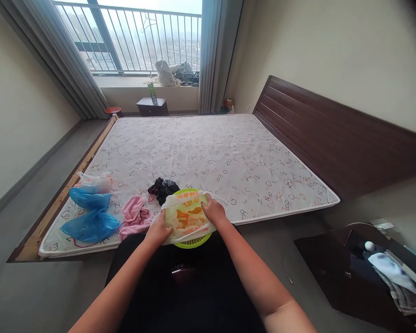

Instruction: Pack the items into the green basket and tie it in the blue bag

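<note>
A pale plastic bag (189, 216) with orange print is stretched between my two hands. My left hand (159, 228) grips its left edge, thumb on top. On the upper right edge, my right hand (213, 210) is closed round the plastic. Below the bag, a lime-green basket (194, 243) shows only its rim and part of its mesh; the bag hides the rest. Beside my left hand lies a crumpled pink cloth (136, 215). Just beyond the bag sits a bunched black plastic bag (163, 188).
Blue plastic bags (93, 224) and a white bag (95, 182) lie on the left of the letter-patterned mattress (201, 152). A dark headboard (319, 125) rises at right. A dark nightstand (353, 273) with cloths stands at lower right. Another nightstand (152, 107) is by the window.
</note>
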`<state>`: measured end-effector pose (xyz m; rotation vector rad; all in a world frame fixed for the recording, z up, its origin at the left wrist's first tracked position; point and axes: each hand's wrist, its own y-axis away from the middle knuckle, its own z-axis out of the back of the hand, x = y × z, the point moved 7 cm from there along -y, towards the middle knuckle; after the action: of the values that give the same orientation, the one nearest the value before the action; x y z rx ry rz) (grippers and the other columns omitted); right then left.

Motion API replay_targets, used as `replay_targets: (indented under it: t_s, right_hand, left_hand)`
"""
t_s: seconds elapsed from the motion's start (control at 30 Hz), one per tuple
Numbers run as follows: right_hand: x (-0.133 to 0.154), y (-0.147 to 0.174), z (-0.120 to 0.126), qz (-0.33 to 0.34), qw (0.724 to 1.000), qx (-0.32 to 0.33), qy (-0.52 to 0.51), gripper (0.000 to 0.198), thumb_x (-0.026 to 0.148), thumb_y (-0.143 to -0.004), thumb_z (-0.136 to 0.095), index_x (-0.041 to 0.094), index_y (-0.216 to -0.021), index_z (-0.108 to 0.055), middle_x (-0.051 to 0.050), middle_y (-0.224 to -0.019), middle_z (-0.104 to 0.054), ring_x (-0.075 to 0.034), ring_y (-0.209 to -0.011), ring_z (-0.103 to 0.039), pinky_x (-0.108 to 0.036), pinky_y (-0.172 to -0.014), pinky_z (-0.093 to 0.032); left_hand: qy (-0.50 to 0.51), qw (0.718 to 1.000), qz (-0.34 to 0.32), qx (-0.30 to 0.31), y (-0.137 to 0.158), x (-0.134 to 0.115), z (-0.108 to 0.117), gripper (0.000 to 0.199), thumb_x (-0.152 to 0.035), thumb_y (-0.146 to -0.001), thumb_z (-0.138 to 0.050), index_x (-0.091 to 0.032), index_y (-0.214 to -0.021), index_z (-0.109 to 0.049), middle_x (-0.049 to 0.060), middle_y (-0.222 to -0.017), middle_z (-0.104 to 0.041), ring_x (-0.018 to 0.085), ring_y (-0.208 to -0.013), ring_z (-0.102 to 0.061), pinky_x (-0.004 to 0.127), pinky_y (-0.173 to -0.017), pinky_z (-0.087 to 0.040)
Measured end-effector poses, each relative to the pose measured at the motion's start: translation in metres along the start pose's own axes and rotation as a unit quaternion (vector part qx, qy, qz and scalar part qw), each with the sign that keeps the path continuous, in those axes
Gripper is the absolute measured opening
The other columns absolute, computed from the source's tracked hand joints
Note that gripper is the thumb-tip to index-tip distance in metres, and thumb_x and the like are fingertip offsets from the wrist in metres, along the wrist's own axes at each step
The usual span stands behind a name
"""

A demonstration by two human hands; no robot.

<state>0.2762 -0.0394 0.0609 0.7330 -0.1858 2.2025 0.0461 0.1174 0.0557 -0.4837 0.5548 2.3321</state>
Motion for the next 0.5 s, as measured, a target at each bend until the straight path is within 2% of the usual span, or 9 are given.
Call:
replay_targets:
  t_s: [0.07,0.13,0.2,0.3,0.37,0.43,0.5]
  right_hand:
    - [0.014,-0.002,0.006,0.038,0.999,0.003,0.001,0.048,0.042,-0.098,-0.054,0.023,-0.142,-0.056,-0.014,-0.117,-0.073,-0.029,-0.106,-0.070,-0.038,-0.091,-0.051]
    - [0.027,-0.002,0.008,0.069,0.997,0.004,-0.020,0.038,0.039,-0.097,-0.055,0.023,-0.130,-0.064,-0.012,-0.120,-0.072,-0.028,-0.108,-0.068,-0.036,-0.092,-0.051]
    - [0.042,0.000,0.004,0.099,0.994,0.017,-0.044,0.033,0.036,-0.096,-0.057,0.023,-0.125,-0.068,-0.010,-0.121,-0.072,-0.027,-0.110,-0.067,-0.036,-0.095,-0.050]
    - [0.063,0.006,-0.007,0.145,0.986,0.048,-0.061,0.044,0.035,-0.093,-0.060,0.028,-0.137,-0.063,-0.007,-0.132,-0.070,-0.027,-0.119,-0.065,-0.037,-0.102,-0.049]
    - [0.066,0.007,-0.013,0.140,0.986,0.061,-0.073,0.055,0.033,-0.092,-0.060,0.030,-0.147,-0.055,-0.006,-0.137,-0.068,-0.028,-0.122,-0.064,-0.040,-0.104,-0.049]
    - [0.058,0.006,-0.017,0.108,0.986,0.065,-0.106,0.062,0.030,-0.090,-0.061,0.029,-0.151,-0.049,-0.007,-0.140,-0.066,-0.028,-0.125,-0.063,-0.041,-0.107,-0.048]
    - [0.038,0.005,-0.019,0.064,0.983,0.057,-0.160,0.062,0.030,-0.088,-0.062,0.025,-0.149,-0.051,-0.009,-0.142,-0.064,-0.028,-0.129,-0.061,-0.041,-0.110,-0.046]
  left_hand:
    - [0.020,0.999,0.026,-0.001,0.003,0.009,0.008,0.083,-0.028,-0.084,-0.063,-0.012,-0.158,-0.029,0.022,-0.147,-0.056,0.037,-0.129,-0.060,0.044,-0.108,-0.045]
    - [0.039,0.999,0.034,-0.012,0.000,0.012,0.018,0.073,-0.032,-0.088,-0.061,-0.014,-0.154,-0.038,0.020,-0.141,-0.062,0.036,-0.126,-0.063,0.044,-0.106,-0.047]
    - [0.060,0.998,0.008,-0.030,-0.008,0.008,0.028,0.059,-0.035,-0.090,-0.060,-0.015,-0.145,-0.051,0.018,-0.136,-0.066,0.034,-0.126,-0.063,0.042,-0.107,-0.047]
    - [0.074,0.995,-0.044,-0.055,-0.022,-0.005,0.034,0.052,-0.037,-0.091,-0.061,-0.017,-0.139,-0.059,0.015,-0.139,-0.065,0.031,-0.129,-0.061,0.039,-0.111,-0.045]
    - [0.062,0.995,-0.044,-0.059,-0.032,-0.005,0.032,0.056,-0.033,-0.090,-0.063,-0.020,-0.144,-0.056,0.014,-0.139,-0.066,0.032,-0.127,-0.062,0.042,-0.112,-0.045]
    - [0.076,0.994,-0.019,-0.074,-0.041,0.005,0.030,0.054,-0.027,-0.088,-0.064,-0.023,-0.142,-0.059,0.013,-0.131,-0.070,0.033,-0.123,-0.065,0.045,-0.110,-0.046]
    - [0.175,0.980,0.018,-0.093,-0.046,0.022,0.026,0.046,-0.022,-0.085,-0.067,-0.022,-0.131,-0.067,0.012,-0.120,-0.075,0.033,-0.116,-0.068,0.046,-0.105,-0.050]
